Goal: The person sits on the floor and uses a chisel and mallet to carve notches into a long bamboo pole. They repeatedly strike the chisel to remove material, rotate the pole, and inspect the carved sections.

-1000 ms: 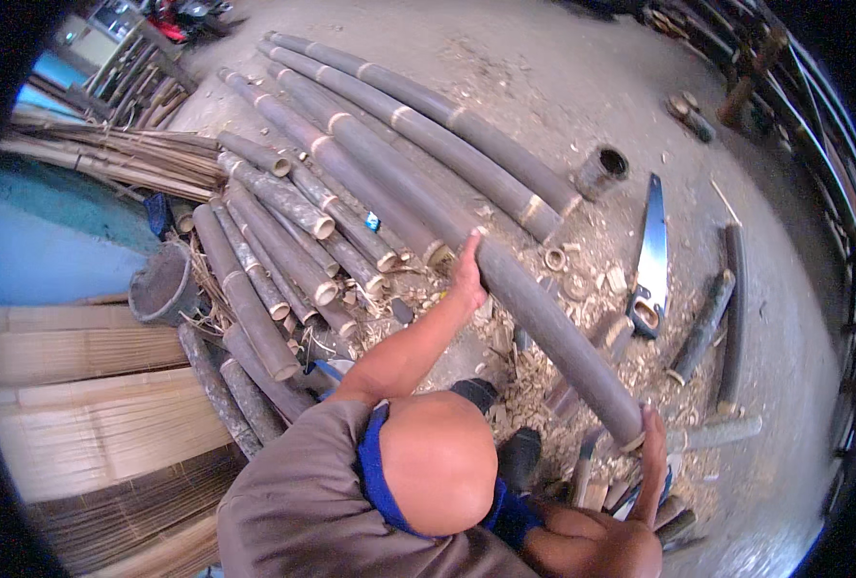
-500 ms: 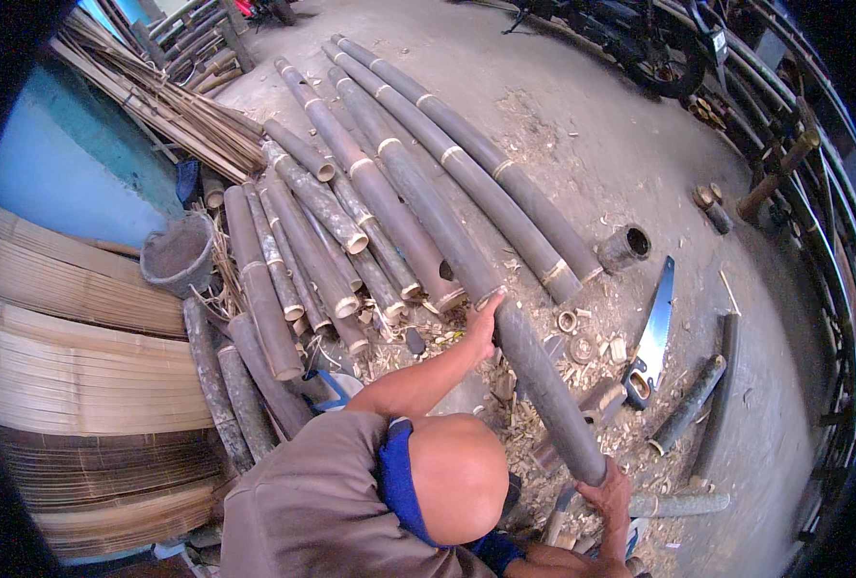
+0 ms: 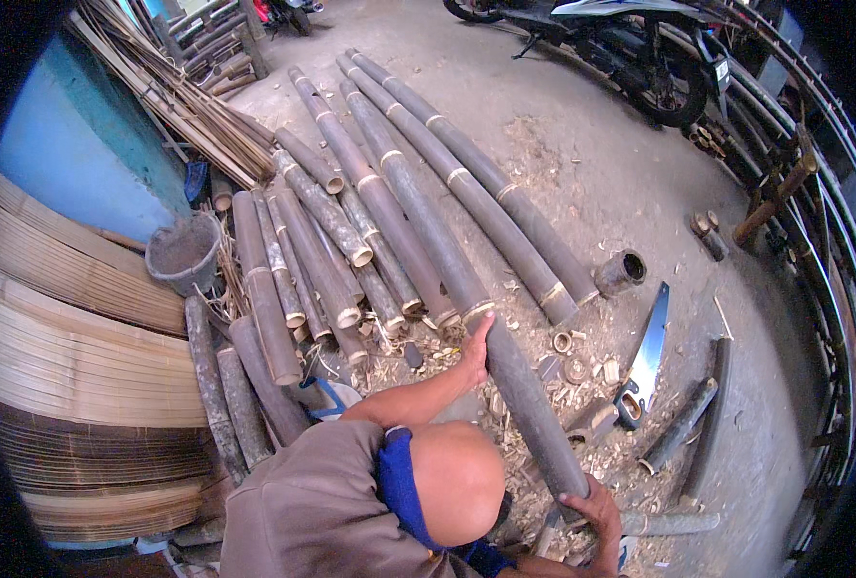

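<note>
A long grey-brown bamboo pole (image 3: 524, 395) runs from the far middle of the floor toward me, its near end lifted. My left hand (image 3: 474, 354) grips it from the left side just below a pale node ring, thumb on top. At the near end, my right hand (image 3: 596, 509) is wrapped round the pole, thumb laid across it; most of its fingers are hidden. A handsaw (image 3: 648, 347) with a black-and-pale handle lies on the floor right of the pole. Below the pole, a short bamboo piece (image 3: 594, 421) rests among wood chips (image 3: 534, 458).
Long bamboo poles (image 3: 505, 197) lie alongside, with several shorter bamboo lengths (image 3: 308, 250) at left. A bucket (image 3: 183, 252) and woven bamboo mats (image 3: 91, 356) stand against the left side. A bamboo ring (image 3: 622, 270), offcuts (image 3: 680, 424) and a motorcycle (image 3: 640, 63) are at right.
The bamboo pole's near end and both hands have shifted slightly left and down in the view. My grip on the pole looks the same. The whole view has tilted a little.
</note>
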The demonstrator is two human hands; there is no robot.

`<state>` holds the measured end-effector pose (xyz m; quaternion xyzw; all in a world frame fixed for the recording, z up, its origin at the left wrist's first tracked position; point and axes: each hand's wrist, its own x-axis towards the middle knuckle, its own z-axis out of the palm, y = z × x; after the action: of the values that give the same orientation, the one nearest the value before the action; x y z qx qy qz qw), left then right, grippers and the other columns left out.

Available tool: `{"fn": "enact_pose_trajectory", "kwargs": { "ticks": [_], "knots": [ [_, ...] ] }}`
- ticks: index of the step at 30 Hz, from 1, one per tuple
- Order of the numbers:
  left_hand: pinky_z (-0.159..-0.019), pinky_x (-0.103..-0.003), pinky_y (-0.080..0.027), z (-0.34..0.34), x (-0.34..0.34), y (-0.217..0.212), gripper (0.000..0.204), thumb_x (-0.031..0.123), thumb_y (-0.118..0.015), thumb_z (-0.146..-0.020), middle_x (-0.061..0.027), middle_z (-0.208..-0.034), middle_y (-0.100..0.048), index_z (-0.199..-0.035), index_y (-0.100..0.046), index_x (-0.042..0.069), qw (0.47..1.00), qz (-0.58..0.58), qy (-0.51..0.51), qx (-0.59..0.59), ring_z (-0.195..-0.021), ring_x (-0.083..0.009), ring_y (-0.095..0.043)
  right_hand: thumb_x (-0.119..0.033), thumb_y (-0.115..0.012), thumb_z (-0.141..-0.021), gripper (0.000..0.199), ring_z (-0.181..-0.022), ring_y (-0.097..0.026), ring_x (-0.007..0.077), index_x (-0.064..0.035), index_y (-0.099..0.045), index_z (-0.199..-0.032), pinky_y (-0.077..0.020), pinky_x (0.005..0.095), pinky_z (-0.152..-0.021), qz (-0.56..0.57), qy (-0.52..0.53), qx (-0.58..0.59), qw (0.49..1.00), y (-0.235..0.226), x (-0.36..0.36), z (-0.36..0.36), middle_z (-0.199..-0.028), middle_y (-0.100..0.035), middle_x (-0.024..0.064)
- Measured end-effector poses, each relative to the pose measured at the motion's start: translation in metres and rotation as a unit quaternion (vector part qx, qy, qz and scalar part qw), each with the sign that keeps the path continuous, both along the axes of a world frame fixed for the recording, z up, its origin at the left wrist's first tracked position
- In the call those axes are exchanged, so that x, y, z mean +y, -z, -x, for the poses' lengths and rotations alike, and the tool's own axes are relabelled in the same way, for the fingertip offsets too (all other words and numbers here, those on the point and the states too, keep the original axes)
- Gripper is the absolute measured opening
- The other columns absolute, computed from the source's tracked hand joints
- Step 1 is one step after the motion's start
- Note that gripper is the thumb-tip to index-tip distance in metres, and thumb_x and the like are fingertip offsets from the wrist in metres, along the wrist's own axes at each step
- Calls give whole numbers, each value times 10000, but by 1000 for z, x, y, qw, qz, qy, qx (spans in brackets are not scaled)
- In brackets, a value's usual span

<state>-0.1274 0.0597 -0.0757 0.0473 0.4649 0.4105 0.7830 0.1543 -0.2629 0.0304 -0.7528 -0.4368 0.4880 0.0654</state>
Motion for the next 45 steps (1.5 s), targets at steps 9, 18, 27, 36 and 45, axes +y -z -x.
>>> {"fn": "enact_pose_trajectory", "kwargs": {
  "ticks": [9,18,27,36,45],
  "knots": [
    [-940,-508,-532,-9,3,9,850,578,-831,-759,-135,-1168,-625,-1319,-511,26,997,-12,-45,65,-1047,-297,-642,-573,-819,-641,1021,-1022,-683,454,-93,-449,-1463,-545,530,-884,-71,-64,-194,976,-14,11,41,-1175,-668,272],
    [-1096,-550,-421,-10,7,29,923,574,-815,-773,-152,-1366,-548,-1438,-424,68,1000,-2,14,-16,-1221,-327,-577,-521,-851,-623,1002,-973,-679,444,-93,-466,-1442,-544,523,-836,-134,-83,-295,943,11,5,39,-1101,-683,255],
    [-1153,-522,-346,-8,-23,11,817,638,-676,-865,-135,-1436,-543,-1446,-471,101,997,-25,68,-24,-1314,-334,-512,-585,-819,-649,957,-1037,-677,424,-114,-506,-1420,-537,492,-891,-39,-69,-149,986,-7,60,38,-1174,-676,250],
    [-1126,-475,-378,-15,-71,-4,786,646,-716,-823,-118,-1322,-616,-1356,-540,96,994,2,108,-13,-1217,-304,-570,-567,-831,-645,932,-1150,-646,361,-33,-573,-1364,-487,442,-1000,-17,-29,94,995,31,74,25,-1240,-671,228],
    [-1062,-501,-431,-24,-62,-29,887,597,-806,-769,-165,-1286,-619,-1352,-513,-4,988,5,81,132,-1176,-310,-601,-608,-837,-647,1046,-1098,-654,446,-135,-426,-1483,-543,530,-868,-118,-80,-218,965,-4,57,73,-1235,-652,265]
  ]
}}
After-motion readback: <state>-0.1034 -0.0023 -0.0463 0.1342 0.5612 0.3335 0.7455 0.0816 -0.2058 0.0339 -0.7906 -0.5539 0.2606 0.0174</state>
